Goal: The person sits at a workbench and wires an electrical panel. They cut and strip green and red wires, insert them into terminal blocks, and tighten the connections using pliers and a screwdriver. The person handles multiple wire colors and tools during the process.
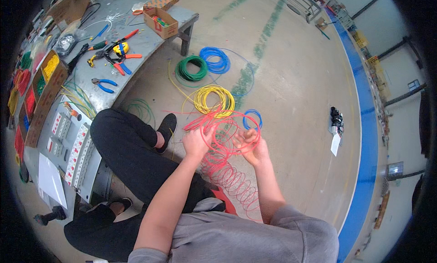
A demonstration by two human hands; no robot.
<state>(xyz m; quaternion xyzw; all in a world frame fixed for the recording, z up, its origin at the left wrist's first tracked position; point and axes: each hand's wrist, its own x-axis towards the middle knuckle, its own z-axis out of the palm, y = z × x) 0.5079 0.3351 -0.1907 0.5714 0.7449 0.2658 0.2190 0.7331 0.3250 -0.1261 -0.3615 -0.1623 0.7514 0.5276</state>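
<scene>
Loops of red wire span between my two hands above the floor. My left hand is closed around a gathered bundle of the strands. Curled fingers of my right hand hold the other side of the loops. More red wire trails down in a loose, stretched spiral beside my legs. Just beyond my hands lies a coil of yellow wire, with a small blue coil to its right. Farther off, a green coil and a larger blue coil rest on the floor.
At my left stands a metal workbench bearing blue-handled pliers, a yellow-and-black hand tool, cardboard boxes and a panel with breakers. A black object with a white paper lies on the floor, right.
</scene>
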